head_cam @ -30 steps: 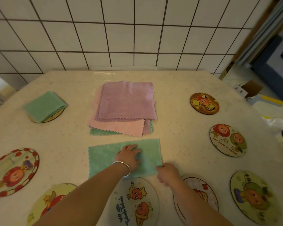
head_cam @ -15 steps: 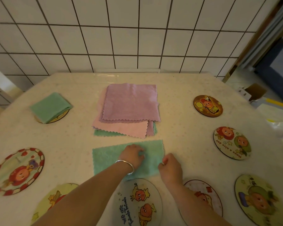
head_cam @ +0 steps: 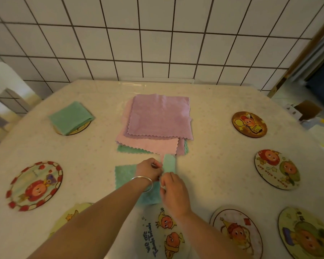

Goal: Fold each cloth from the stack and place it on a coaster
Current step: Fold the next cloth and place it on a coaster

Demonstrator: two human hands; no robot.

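A green cloth (head_cam: 124, 175) lies half-folded near the table's front centre. Its right part stands up as a raised flap between my hands. My left hand (head_cam: 150, 170), with a silver bangle on the wrist, pinches the flap from the left. My right hand (head_cam: 173, 191) grips the same cloth at its right edge. Behind them sits the stack (head_cam: 158, 122) of purple, pink and green cloths. At the far left, a folded green cloth (head_cam: 70, 117) rests on a coaster (head_cam: 82, 128). A pale coaster (head_cam: 163, 234) lies directly in front of my hands.
Round cartoon coasters ring the table: red-rimmed (head_cam: 34, 186) at left, another (head_cam: 67, 219) partly under my left arm, brown (head_cam: 249, 124) and several more (head_cam: 277, 170) on the right. A tiled wall (head_cam: 157, 43) stands behind the table. A cardboard box (head_cam: 305, 111) lies beyond the right edge.
The cloth lay flat under my left palm before. Now my right hand has lifted its right side up and leftward, and my left hand has turned to pinch the raised flap.
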